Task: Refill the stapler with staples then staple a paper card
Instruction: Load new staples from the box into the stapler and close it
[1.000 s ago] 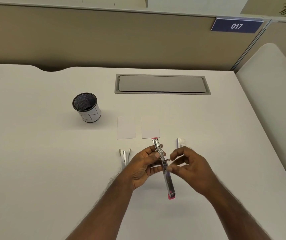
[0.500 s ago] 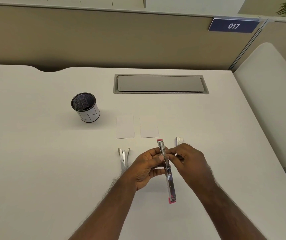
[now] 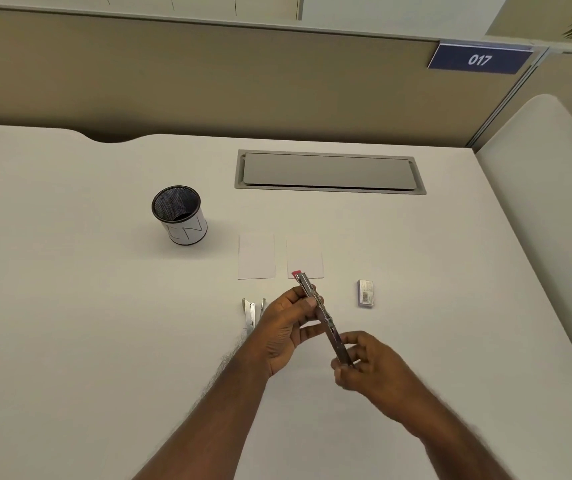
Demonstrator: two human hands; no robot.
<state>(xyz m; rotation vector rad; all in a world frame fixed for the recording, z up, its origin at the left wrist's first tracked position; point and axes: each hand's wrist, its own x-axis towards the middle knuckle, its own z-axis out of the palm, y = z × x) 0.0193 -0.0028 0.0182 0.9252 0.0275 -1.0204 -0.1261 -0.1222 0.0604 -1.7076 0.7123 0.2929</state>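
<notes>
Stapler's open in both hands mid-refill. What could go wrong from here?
1. The stapler is held open in the air, left hand near the far end, right hand at the near end; loose staples could slide out if it tilts.
2. Fingertips sit along the metal rail, so closing it may pinch them.
3. The paper cards lie flat on the desk, awkward to pick up one-handed.

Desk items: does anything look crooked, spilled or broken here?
Nothing stands out. The two paper cards lie flat side by side, the staple box sits closed, and the pen cup stands upright. Both hands hold the opened stapler.
</notes>
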